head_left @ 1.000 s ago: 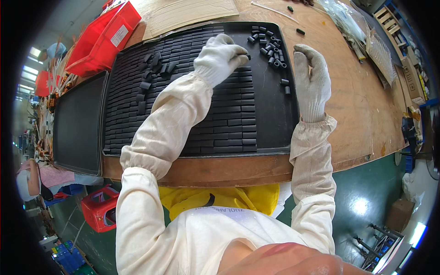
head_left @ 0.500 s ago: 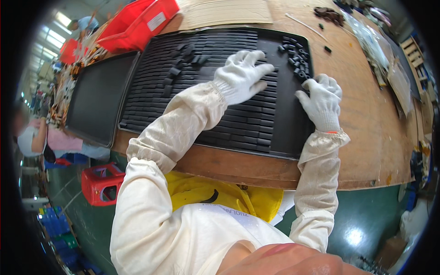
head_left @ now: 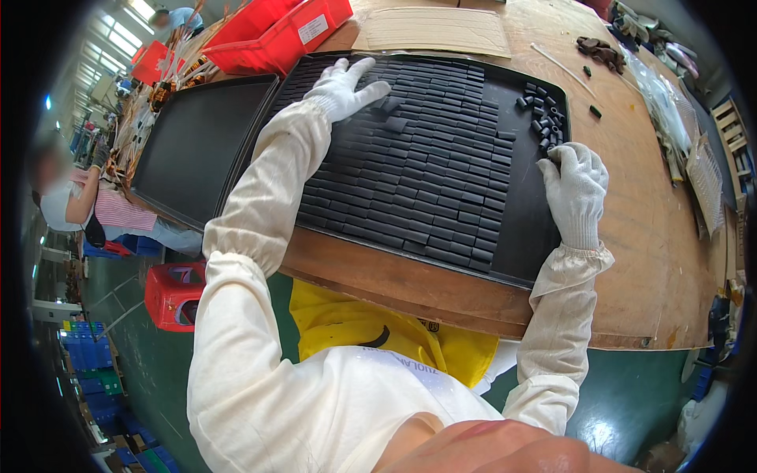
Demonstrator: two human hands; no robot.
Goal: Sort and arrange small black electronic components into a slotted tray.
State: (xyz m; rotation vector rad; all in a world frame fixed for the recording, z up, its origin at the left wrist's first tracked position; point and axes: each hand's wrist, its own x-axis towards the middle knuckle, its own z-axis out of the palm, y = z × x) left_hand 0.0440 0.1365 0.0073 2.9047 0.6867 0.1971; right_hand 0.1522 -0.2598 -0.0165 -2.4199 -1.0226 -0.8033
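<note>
A large black tray (head_left: 516,225) lies on the wooden table, lined with rows of short black tubes (head_left: 410,185). My left hand (head_left: 343,91), in a white knit glove, is over the tray's far left part with fingers spread. Close to its thumb, a few loose black pieces (head_left: 396,124) lie askew on the rows. At the tray's right rim, my gloved right hand (head_left: 577,189) is closed, thumb and curled fingers at the edge. Just beyond its fingers, several loose tubes (head_left: 544,118) are heaped in the far right corner.
Left of the tray lies a second black tray (head_left: 197,150). Red bins (head_left: 292,39) and a cardboard sheet (head_left: 434,27) sit beyond. To the right are a white stick (head_left: 564,69) and plastic bags (head_left: 662,110). A red stool (head_left: 175,298) and another person (head_left: 79,197) are at left.
My left hand has moved leftward and away from me across the rows. Most loose pieces that lay there are no longer visible. The right hand remains at the rim; the whole view has shifted.
</note>
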